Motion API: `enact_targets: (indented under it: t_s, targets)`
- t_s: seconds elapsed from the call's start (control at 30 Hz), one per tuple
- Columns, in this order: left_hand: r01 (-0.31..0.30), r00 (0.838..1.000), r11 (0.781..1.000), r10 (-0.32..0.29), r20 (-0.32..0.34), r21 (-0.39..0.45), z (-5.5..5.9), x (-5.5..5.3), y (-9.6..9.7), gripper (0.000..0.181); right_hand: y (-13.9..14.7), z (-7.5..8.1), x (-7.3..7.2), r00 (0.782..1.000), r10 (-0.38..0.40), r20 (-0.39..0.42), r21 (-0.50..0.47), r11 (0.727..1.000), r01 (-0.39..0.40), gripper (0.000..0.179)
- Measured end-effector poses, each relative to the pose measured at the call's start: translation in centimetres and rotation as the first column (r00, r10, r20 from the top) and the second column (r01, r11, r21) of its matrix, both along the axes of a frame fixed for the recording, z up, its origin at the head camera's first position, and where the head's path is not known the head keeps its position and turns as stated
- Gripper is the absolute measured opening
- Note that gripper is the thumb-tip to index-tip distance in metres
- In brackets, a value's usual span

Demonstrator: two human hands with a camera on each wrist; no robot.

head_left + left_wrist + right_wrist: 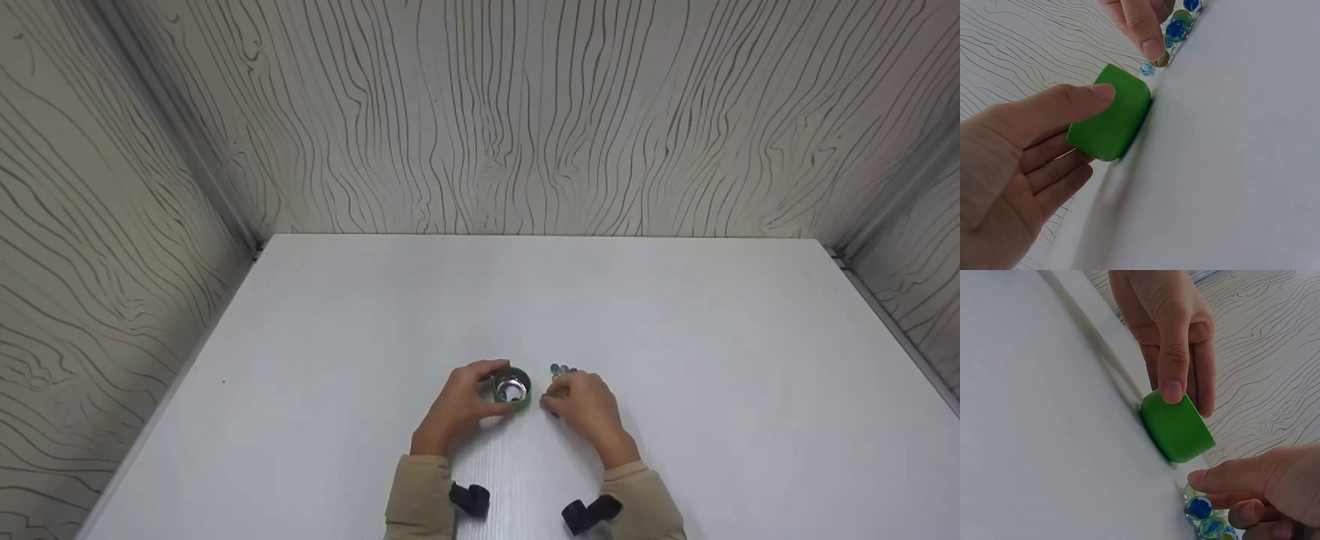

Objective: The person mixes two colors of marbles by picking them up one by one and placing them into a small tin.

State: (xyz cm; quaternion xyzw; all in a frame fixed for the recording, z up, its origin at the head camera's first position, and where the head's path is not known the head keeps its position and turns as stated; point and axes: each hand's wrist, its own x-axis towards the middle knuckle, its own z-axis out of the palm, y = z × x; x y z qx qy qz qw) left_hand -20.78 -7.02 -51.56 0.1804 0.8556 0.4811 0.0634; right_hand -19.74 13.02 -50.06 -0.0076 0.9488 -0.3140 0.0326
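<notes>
one green cup (1111,121), contents unclear, is gripped wide by left hand (459,397); right hand (589,406) pinches a marble (1163,60).

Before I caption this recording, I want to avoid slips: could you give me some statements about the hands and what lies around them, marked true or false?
1. The left hand holds a small, round green cup. True.
2. The cup's mouth faces down. False: it faces up, and the head view shows its shiny inside.
3. The fingers of the right hand are at the small, round glass marbles. True.
4. The marbles are all red. False: blue and yellow-green show in them.
5. In the head view, the marbles lie right of the cup. True.
</notes>
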Motion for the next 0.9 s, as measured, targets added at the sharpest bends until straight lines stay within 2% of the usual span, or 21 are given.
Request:
enact_targets:
  t_s: [0.2, 0.6, 0.9]
  targets:
    - [-0.016, 1.000, 1.000, 0.016, 0.021, -0.007, -0.1, 0.0, 0.1, 0.063, 0.0, -0.1, 0.0, 1.000, 0.001, -0.009, -0.001, 1.000, -0.001, 0.010]
    - [0.012, 1.000, 1.000, -0.012, 0.000, 0.018, 0.0, 0.1, 0.1, 0.061, -0.1, 0.4, 0.1, 1.000, -0.003, -0.028, -0.011, 1.000, 0.002, 0.010]
    - [-0.001, 1.000, 1.000, 0.001, 0.024, 0.004, 0.1, 0.1, 0.2, 0.062, 0.0, 0.9, 0.2, 0.999, -0.003, -0.047, -0.074, 0.997, 0.000, 0.011]
